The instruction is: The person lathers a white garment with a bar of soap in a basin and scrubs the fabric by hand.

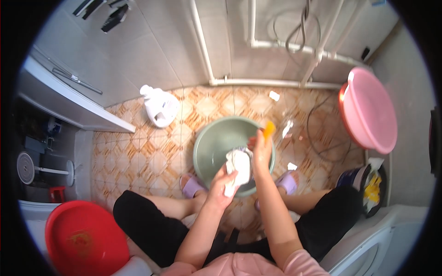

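Observation:
Over the grey-green basin (205, 152) on the floor, my left hand (222, 186) grips a white shoe-like item (240, 165) with a rounded end. Its thumb presses on the white surface, and a dark edge shows at the item's far side. My right hand (261, 149) is closed round a yellow-orange handle (269, 130), which sticks out past the fingers. The rest of that tool is hidden by the hand, so its kind does not show. Both hands are close together above the basin's right half.
A white jug-shaped bottle (161, 108) stands beyond the basin on the left. At lower left is a red basin (99, 234); a pink basin (370, 110) leans at the right wall. A bin (370, 188) sits near my right knee. White scraps (274, 95) lie on the tiles.

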A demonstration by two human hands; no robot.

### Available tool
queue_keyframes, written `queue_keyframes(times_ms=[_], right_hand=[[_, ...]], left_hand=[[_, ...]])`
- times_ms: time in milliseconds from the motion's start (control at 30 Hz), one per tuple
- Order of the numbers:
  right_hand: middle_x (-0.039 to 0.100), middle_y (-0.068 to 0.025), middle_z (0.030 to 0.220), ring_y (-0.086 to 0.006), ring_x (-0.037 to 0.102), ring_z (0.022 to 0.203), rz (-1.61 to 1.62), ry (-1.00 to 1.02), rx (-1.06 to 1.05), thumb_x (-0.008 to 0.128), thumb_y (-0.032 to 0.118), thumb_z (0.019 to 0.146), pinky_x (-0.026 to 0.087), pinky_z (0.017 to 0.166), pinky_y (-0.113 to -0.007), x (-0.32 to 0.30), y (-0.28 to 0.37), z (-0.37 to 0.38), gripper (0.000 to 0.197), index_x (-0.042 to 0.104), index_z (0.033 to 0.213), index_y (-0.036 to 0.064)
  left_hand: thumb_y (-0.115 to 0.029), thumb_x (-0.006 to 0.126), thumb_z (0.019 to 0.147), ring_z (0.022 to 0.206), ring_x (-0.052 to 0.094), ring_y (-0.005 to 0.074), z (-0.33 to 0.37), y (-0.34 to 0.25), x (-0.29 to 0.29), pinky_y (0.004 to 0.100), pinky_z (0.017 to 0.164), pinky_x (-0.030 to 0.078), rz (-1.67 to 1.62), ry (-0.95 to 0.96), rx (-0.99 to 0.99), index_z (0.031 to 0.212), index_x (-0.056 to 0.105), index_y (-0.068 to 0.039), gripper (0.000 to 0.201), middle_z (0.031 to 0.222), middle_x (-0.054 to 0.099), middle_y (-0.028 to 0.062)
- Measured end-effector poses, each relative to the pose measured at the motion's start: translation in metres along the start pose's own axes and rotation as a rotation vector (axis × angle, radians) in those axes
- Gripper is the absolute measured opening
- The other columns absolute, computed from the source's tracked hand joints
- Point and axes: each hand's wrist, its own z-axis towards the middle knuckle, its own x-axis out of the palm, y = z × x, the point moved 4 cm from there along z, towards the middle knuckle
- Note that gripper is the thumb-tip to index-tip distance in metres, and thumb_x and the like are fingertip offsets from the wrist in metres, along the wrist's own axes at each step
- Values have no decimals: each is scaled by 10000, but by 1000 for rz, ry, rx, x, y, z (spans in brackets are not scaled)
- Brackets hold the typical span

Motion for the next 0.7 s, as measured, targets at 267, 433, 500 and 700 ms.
queue_keyframes(times_ms=[267, 433, 500, 700], right_hand=[[548, -155, 942, -240, 598, 760, -52, 546, -27, 419, 38, 836, 546, 656, -350, 84, 145, 19, 276, 387, 1107, 0], [601, -155, 847, -237, 631, 744, -499, 748, -414, 444, 49, 843, 540, 661, -321, 206, 268, -2, 260, 420, 1096, -8], [633, -160, 783, -258, 647, 721, -710, 551, -756, 519, 73, 820, 535, 661, -336, 254, 310, 7, 193, 522, 987, -24], [650, -164, 815, -320, 635, 785, -1109, 25, -1456, 568, 139, 803, 502, 714, -386, 367, 388, 0, 161, 651, 922, 68]], left_hand=[[24, 566, 840, 836, 615, 168, 24, 10, -46, 284, 721, 503, 10, -390, 174, 998, 600, 48, 164, 963, 626, 90], [-122, 561, 886, 793, 585, 128, 27, 9, -43, 253, 694, 465, -67, -394, 198, 994, 601, 39, 198, 921, 621, 65], [-150, 563, 889, 794, 580, 123, 30, 17, -42, 253, 697, 459, -134, -361, 146, 992, 601, 37, 217, 914, 621, 60], [38, 554, 785, 830, 594, 150, 34, 20, -30, 266, 741, 470, -157, -257, 135, 1031, 569, 26, 247, 938, 601, 65]])
